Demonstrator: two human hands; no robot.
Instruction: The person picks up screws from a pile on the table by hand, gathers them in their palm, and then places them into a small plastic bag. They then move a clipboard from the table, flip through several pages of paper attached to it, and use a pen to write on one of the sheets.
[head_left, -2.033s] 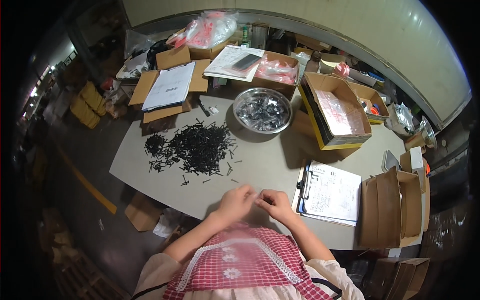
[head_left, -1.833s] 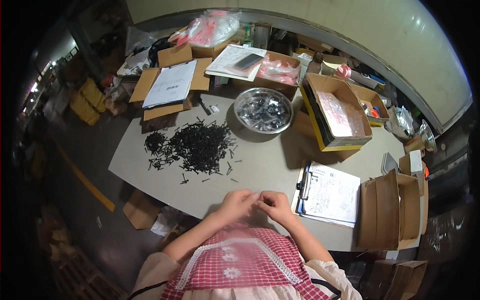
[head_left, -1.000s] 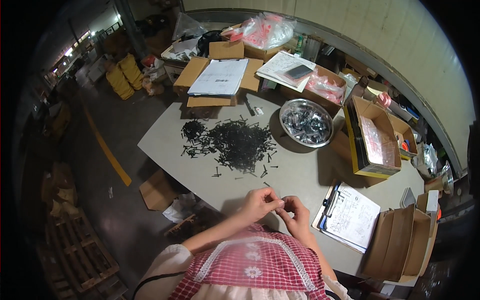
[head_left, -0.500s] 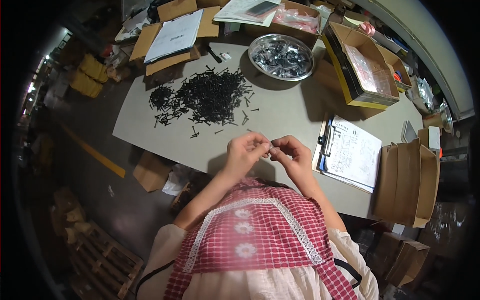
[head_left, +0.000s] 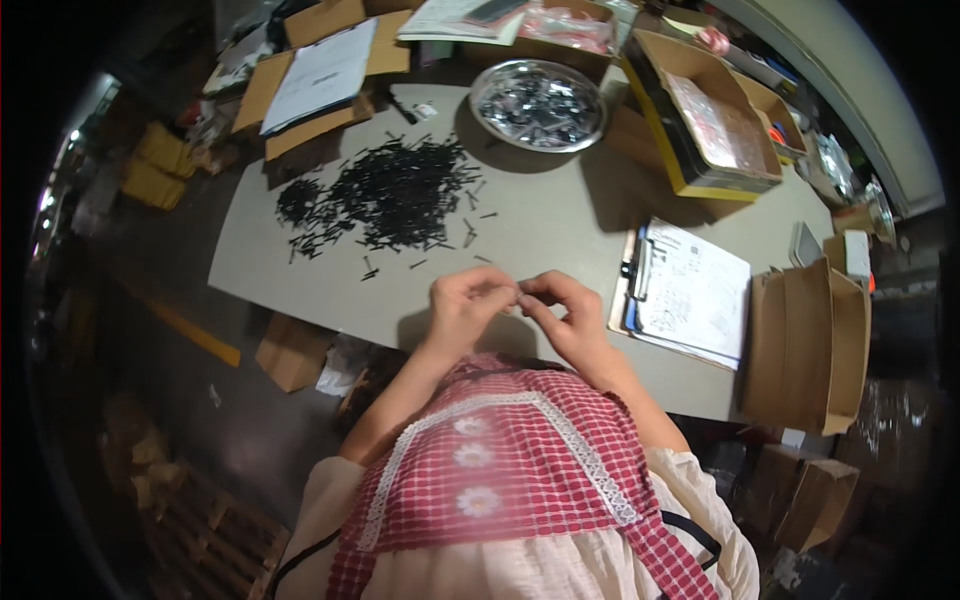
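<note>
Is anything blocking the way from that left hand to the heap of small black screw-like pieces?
Nothing visible blocks it: between the left hand and the heap of small black screw-like pieces lies flat grey tabletop with just a few loose pieces on it.

Table lit — floor dim | soft shadows | slight blur | edges bent

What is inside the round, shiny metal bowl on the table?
The round, shiny metal bowl holds heaped clear plastic packets with dark contents. The upper packets cover its bottom and anything lying deeper.
</note>
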